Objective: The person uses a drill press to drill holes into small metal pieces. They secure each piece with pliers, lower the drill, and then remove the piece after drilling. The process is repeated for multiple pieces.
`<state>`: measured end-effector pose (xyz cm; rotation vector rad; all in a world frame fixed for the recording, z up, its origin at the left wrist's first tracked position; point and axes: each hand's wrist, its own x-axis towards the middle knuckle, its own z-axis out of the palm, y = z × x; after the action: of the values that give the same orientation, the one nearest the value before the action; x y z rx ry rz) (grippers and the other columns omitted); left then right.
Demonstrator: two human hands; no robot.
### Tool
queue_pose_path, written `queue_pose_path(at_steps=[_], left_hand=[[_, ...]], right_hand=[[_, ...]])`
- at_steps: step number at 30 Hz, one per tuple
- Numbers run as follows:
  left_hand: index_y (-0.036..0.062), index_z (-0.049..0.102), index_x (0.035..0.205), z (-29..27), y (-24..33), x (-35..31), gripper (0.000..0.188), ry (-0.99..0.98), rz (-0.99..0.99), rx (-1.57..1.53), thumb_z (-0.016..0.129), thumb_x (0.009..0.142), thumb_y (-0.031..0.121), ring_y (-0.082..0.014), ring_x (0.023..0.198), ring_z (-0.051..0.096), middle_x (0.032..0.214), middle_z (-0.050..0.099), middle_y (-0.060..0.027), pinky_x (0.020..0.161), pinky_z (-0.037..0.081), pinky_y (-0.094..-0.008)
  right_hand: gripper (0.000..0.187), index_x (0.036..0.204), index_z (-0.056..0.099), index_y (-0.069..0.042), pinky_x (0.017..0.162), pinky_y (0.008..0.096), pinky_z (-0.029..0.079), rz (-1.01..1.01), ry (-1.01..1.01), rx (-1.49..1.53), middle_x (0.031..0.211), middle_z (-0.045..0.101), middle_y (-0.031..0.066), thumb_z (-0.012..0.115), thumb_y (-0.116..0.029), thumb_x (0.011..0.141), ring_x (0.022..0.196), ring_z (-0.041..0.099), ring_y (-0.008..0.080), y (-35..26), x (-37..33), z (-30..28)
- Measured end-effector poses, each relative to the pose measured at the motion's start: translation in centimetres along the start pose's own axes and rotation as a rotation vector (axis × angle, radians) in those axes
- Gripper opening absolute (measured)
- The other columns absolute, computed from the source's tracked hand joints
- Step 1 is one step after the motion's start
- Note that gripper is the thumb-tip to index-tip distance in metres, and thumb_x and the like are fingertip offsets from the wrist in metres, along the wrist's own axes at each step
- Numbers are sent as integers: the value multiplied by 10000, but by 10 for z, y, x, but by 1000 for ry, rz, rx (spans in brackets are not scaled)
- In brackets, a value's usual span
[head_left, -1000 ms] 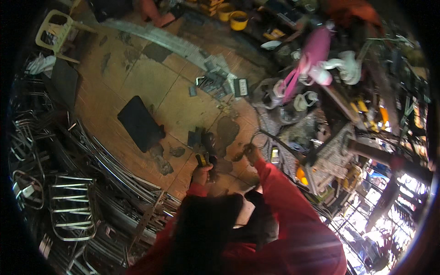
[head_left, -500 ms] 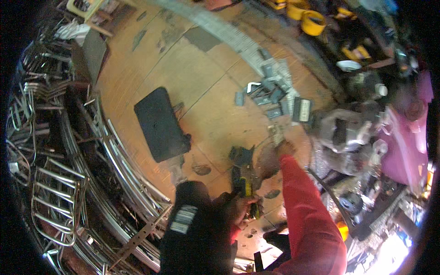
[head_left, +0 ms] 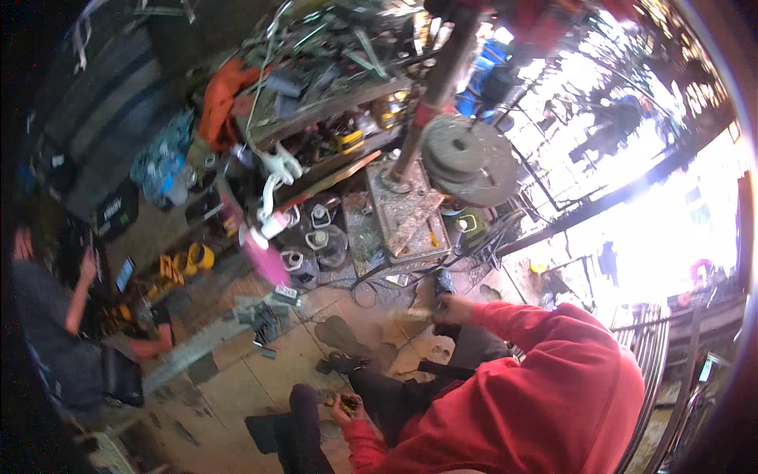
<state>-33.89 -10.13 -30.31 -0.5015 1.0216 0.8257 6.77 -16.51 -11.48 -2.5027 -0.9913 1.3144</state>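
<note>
My left hand (head_left: pixel 347 408) is closed around a yellow-and-black tool (head_left: pixel 350 402) close to my dark-clad knee (head_left: pixel 306 415); most of the tool is hidden by the fingers. Stretched out to the right, my right hand (head_left: pixel 454 309) grips a pale, strip-like thing (head_left: pixel 412 314) that is smeared by motion, so its kind is unclear. Both arms wear red sleeves (head_left: pixel 517 320). Below and left of the right hand is the tiled floor (head_left: pixel 272 379), with dark stains. A flat black board (head_left: pixel 264 433) lies beside my knee.
A stand with a metal column (head_left: pixel 433 118) and a round grey plate (head_left: pixel 474 162) rises ahead. Clear jugs (head_left: pixel 325 241) stand left of its base. Grey pieces (head_left: pixel 270 322) lie heaped on the floor. Another person (head_left: pixel 67 324) sits at far left. Metal tubes (head_left: pixel 643 379) are at right.
The view has swung up and to the right, bringing the stand, shelves and another person into sight. My left hand still holds the yellow-and-black tool, my right the pale thing.
</note>
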Motion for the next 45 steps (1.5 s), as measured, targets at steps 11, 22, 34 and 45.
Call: queue_pose_path(at_steps=[11,22,34,45], left_hand=[[5,507,1093,74,6,-122,287,-88,185,788,616,830,46,-211,704,567,794,581,-97,661,484,-357],[-3,440,1255,234,-136,-235,483,-353,600,1342,608,803,-29,-168,677,564,786,573,-69,621,481,-309],[-6,461,1209,368,-183,-240,439,-588,474,1698,619,799,-3,-119,672,554,823,573,-42,600,471,-260],[52,457,1181,459,-133,-144,418,-930,197,1862,569,799,-74,-135,600,548,736,549,-59,533,469,-268]], right_hand=[[678,1203,593,-92,997,433,379,-322,1049,-158,1163,603,108,778,-473,674,1177,480,315,-57,-28,-261],[923,1372,413,-71,1017,522,308,-477,903,-14,1251,498,158,793,-468,630,1207,418,354,-32,28,-284],[936,1411,375,-110,1016,517,307,-557,966,15,1235,532,104,805,-436,646,1219,435,318,-35,40,-273],[989,1461,287,-143,1083,533,234,-286,953,203,1284,512,166,811,-382,657,1290,393,348,-69,19,-256]])
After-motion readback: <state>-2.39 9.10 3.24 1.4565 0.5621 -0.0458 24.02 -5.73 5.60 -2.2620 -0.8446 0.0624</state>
